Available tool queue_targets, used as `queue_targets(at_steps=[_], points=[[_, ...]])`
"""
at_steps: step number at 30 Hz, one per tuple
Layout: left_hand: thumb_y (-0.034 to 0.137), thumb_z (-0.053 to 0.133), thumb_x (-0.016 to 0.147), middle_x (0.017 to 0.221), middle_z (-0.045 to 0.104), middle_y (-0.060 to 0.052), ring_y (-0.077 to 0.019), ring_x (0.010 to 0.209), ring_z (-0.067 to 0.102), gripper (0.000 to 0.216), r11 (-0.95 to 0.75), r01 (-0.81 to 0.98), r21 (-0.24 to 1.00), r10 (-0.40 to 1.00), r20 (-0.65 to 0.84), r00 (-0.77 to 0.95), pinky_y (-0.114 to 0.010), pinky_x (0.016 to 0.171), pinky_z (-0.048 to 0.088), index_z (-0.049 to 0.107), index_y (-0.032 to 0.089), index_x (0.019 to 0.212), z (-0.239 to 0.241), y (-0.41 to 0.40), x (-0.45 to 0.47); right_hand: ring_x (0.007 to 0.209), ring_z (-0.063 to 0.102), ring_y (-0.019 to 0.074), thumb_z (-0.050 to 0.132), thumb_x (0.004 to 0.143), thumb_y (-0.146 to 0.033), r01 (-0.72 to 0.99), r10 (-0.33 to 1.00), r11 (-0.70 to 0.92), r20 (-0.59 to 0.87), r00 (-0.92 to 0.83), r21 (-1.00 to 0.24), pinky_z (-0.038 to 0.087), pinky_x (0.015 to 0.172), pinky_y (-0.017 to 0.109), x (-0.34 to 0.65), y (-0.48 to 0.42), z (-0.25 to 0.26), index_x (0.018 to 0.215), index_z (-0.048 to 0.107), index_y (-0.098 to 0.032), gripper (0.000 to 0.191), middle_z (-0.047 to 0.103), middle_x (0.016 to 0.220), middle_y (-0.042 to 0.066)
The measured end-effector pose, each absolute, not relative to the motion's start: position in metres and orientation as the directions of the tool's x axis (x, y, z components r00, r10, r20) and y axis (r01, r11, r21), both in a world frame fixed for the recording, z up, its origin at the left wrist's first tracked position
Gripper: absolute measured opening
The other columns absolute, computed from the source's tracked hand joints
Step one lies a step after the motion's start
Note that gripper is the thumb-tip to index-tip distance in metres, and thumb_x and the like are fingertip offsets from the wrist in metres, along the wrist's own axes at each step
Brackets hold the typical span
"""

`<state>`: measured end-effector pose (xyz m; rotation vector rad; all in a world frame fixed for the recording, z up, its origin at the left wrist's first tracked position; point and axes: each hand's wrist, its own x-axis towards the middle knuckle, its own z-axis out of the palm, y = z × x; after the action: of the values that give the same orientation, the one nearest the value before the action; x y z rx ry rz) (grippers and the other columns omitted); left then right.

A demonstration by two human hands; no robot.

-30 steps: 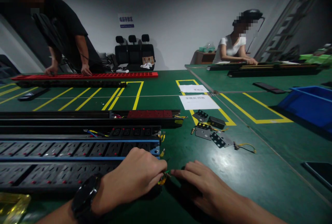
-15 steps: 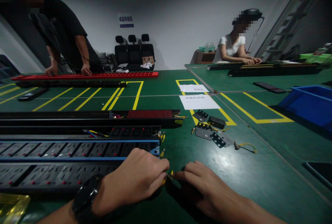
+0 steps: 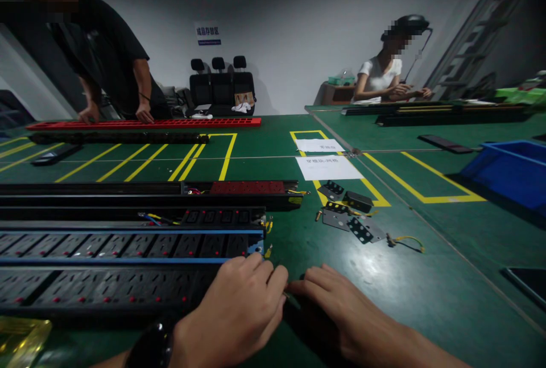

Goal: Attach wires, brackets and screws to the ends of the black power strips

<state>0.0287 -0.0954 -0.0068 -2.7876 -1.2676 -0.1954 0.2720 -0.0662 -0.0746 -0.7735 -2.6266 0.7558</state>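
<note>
My left hand (image 3: 239,314), a black watch (image 3: 149,348) on its wrist, lies curled at the right end of the nearest black power strip (image 3: 106,291). My right hand (image 3: 341,314) rests on the green table beside it. Its fingertips meet those of the left hand at the strip's end. Both pinch there, and what is between them is hidden. A second strip with blue rails (image 3: 128,245) lies just behind. Small black metal brackets (image 3: 350,220) and a loose yellow wire (image 3: 407,240) lie further right.
More black strips (image 3: 149,194) lie behind. A person in black (image 3: 106,55) leans on a long red strip (image 3: 145,124) at far left. A seated person in white (image 3: 379,78) works at the back right. Paper sheets (image 3: 326,167), a blue bin (image 3: 507,172) and a yellow bag (image 3: 21,339) lie around.
My left hand has slid right and rolled over the spot, covering the yellow-green wire end that showed between the fingertips before. The right hand has hardly moved.
</note>
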Motion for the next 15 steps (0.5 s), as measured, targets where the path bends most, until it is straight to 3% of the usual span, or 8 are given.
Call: queue_targets(at_steps=[5, 15], points=[[0.017, 0.060, 0.092, 0.092, 0.071, -0.008, -0.0299, 0.087, 0.067, 0.005, -0.509, 0.857, -0.076, 0.840, 0.171, 0.514, -0.038, 0.068, 0.054, 0.061, 0.022, 0.093, -0.015, -0.107, 0.033, 0.092, 0.059, 0.0224, 0.053, 0.090, -0.003, 0.424, 0.594, 0.708, 0.152, -0.790, -0.565, 0.044, 0.082, 0.036, 0.270, -0.067, -0.073, 0.129, 0.062, -0.021, 0.044, 0.068, 0.104, 0.007], [0.013, 0.056, 0.085, 0.082, 0.068, -0.006, -0.0271, 0.078, 0.067, 0.012, -0.532, 0.846, 0.030, 0.823, 0.255, 0.508, -0.038, 0.065, 0.055, 0.063, 0.022, 0.080, -0.033, -0.101, 0.033, 0.091, 0.060, 0.0223, 0.052, 0.089, -0.005, 0.410, 0.578, 0.745, 0.203, -0.790, -0.526, 0.046, 0.081, 0.036, 0.270, -0.066, -0.075, 0.130, 0.063, -0.021, 0.045, 0.069, 0.102, 0.008]])
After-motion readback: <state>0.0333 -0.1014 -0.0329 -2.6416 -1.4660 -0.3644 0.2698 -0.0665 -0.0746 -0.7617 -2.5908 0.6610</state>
